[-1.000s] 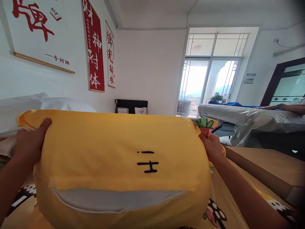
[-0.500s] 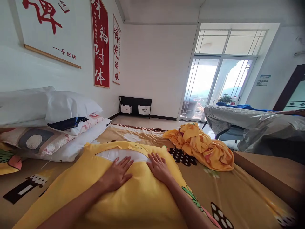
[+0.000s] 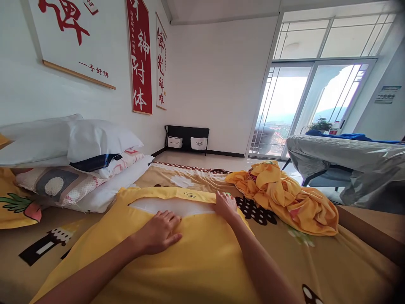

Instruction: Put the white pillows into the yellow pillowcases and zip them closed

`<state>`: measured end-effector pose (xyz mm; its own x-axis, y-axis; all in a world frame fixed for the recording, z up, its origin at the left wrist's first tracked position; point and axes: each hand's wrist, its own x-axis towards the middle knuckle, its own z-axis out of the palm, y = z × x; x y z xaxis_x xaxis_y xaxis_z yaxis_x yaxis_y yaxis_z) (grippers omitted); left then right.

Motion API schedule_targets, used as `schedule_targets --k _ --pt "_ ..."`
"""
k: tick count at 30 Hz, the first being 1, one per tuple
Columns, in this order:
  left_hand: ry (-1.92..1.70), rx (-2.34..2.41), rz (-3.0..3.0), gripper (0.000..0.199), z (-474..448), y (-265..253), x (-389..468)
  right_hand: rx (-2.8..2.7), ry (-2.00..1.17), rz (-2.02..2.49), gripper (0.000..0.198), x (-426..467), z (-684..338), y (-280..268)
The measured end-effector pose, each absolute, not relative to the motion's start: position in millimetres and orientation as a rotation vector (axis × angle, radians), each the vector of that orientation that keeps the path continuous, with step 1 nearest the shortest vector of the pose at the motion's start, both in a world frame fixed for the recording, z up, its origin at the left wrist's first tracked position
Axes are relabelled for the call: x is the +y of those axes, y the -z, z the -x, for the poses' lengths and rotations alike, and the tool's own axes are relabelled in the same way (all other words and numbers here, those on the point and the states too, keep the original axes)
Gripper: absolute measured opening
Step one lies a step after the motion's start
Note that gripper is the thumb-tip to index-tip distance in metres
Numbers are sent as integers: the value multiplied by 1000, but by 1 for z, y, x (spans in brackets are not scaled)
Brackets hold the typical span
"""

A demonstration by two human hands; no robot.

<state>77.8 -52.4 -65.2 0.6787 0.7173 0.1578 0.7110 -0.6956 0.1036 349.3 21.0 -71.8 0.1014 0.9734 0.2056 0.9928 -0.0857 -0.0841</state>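
A yellow pillowcase (image 3: 202,249) lies in front of me, filled out by a white pillow (image 3: 177,206) that shows through a long slit near its far end. My left hand (image 3: 160,231) rests on the near edge of the slit, thumb apart and fingers slightly bent. At the slit's right end, my right hand (image 3: 225,207) has its fingers curled over the far edge of the pillowcase, by the corner. The undersides of its fingers are hidden.
White and patterned pillows (image 3: 104,143) are stacked at the left by the wall. A crumpled orange-yellow cloth (image 3: 284,198) lies on the brown patterned sheet (image 3: 341,270) to the right. Beyond stands a plastic-covered table (image 3: 341,147); a low black rack (image 3: 186,131) stands against the wall.
My right hand has moved from lying flat to the far edge, its fingers now curled. My left hand's fingers have drawn in slightly. The view has turned a little left.
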Motion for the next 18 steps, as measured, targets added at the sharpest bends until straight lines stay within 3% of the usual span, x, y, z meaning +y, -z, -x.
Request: schedule_targets --k 5,14,18 --pt "-364 1143 -2894 35 -135 63 -26 -1862 267 2154 42 33 -367 73" --pt "-161 819 -2820 57 -255 93 40 -1546 87 2073 35 25 -403 100" --pt "-61 749 -2838 46 -273 94 54 -1514 200 1981 36 25 -408 102"
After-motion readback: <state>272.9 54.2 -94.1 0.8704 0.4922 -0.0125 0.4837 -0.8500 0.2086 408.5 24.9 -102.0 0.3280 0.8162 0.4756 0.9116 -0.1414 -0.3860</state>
